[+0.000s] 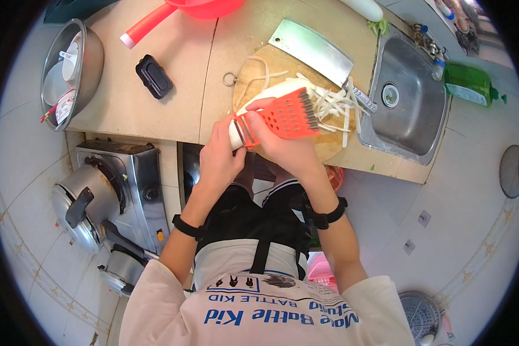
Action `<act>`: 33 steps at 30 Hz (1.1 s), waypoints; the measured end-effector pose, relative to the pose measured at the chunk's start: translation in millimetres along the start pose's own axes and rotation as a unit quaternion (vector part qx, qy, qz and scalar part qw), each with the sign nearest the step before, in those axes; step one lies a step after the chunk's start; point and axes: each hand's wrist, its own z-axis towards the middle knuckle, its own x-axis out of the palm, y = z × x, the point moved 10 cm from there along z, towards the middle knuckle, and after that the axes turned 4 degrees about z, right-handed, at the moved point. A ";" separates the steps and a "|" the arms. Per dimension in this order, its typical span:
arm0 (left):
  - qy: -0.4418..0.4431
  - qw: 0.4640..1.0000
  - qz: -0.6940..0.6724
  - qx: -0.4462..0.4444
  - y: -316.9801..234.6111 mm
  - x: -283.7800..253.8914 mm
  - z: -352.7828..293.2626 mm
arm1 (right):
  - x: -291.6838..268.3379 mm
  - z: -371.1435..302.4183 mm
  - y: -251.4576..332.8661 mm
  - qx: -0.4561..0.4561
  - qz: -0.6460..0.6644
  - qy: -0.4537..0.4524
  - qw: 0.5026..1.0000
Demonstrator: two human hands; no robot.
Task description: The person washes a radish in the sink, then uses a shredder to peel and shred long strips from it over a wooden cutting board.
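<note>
A peeled white radish (278, 89) lies slanted over the round wooden cutting board (254, 64). My left hand (220, 154) is closed around its near left end. In my right hand (287, 151) is an orange grater (288, 116), held flat over the radish, with the thumb pressed on its face. The grater has round holes, a slot near the left hand and a toothed far end. White radish strips (335, 104) are heaped beside that toothed end. A cleaver (314, 51) rests across the board's far side, its handle pointing toward the sink.
A steel sink (406, 135) is set into the counter at right, with a green bottle (469, 85) beyond it. Another white radish (363, 8) lies at the back. To the left are a black case (154, 76), a red-handled pan (150, 24), a metal basin (89, 63) and a stove (141, 184).
</note>
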 end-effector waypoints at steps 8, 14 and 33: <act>0.015 0.999 -0.004 -0.038 15.5 9.1 -2.5 | 20.6 9.8 -1.8 -0.020 -0.069 0.028 0.997; 0.007 1.000 -0.008 -0.010 12.3 5.9 -2.4 | 4.2 15.5 -10.7 0.000 -0.077 0.043 0.996; 0.008 1.000 -0.012 0.000 5.6 -4.9 4.4 | -163.8 -1.4 28.8 -0.048 -0.144 -0.195 0.969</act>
